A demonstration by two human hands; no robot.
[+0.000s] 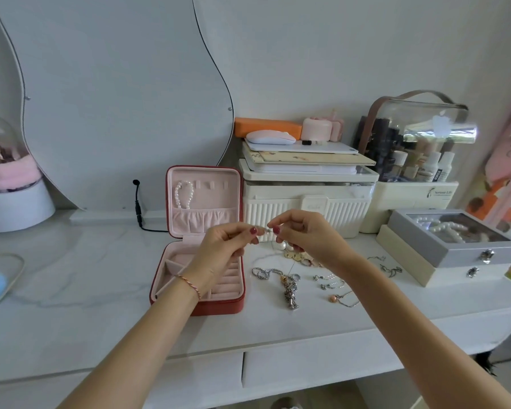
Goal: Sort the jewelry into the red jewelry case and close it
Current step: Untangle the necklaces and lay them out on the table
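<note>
Both hands raised over the table, pinching the same thin necklace (273, 246) between them. Left hand (223, 243) holds one end between thumb and forefinger, right hand (303, 234) holds the other end the same way — fingertips almost touching. The chain is too fine to trace well; a pearl pendant (282, 246) hangs just below the right hand's fingers.

Directly under and left of the grip: red jewelry case (199, 246), open, lid upright, pink lining. A pearl bracelet (184, 194) hangs on a hook inside the lid, above a gathered pocket. The left wrist covers part of the base with its ring rolls and dividers.

Below and right of the grip, loose on the white marble-look table (71, 276): a silver beaded chain with a heavy charm (289, 292), gold coin-like pieces (294, 255), a small pendant with an orange bead (332, 297), several thin silver chains (328, 280).

Behind the grip — a white ribbed storage box (307, 202) stacked with books and a pink mouse. Far right: a grey glass-lid box (455, 237) with pearls inside, sitting on a cream box. Clear cosmetics organiser (416, 143) behind that.
</note>
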